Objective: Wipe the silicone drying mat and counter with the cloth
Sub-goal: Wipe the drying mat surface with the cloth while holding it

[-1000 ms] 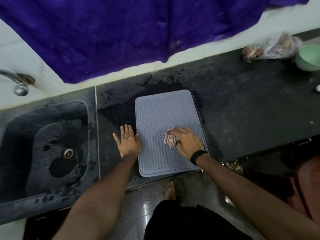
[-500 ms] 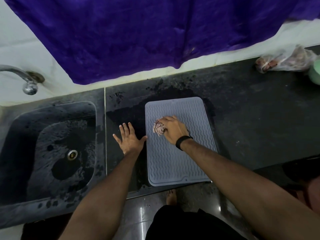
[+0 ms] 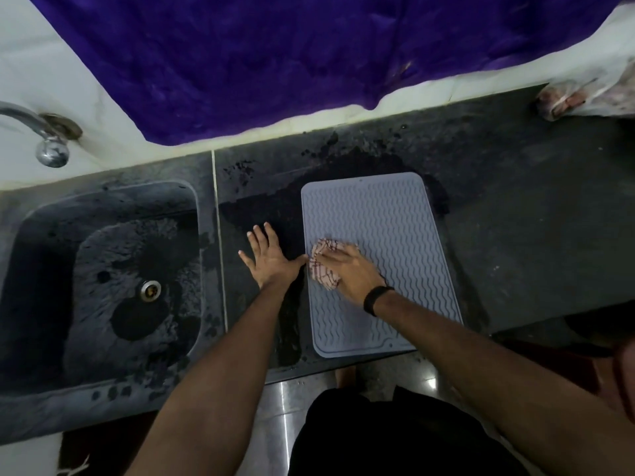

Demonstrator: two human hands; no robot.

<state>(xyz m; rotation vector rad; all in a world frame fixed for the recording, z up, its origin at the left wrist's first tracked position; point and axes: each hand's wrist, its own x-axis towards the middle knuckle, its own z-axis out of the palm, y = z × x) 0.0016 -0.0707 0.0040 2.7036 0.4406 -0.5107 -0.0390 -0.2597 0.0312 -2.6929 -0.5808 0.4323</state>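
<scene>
1. Wiping: right hand (image 3: 347,269) presses the bunched checked cloth (image 3: 323,266), now at the left edge of the silicone drying mat (image 3: 388,214); earlier it was mid-mat.
2. Left hand (image 3: 269,261) stays flat, fingers spread, on the wet counter (image 3: 515,207), thumb touching the mat edge.
3. Plastic bag (image 3: 584,97) cut off at right.
4. Sink (image 3: 103,262) and tap (image 3: 41,132) lie left.

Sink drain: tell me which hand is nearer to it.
Left. The left hand lies flat on the counter between the drain and the mat; the right hand is farther off, on the cloth.
</scene>
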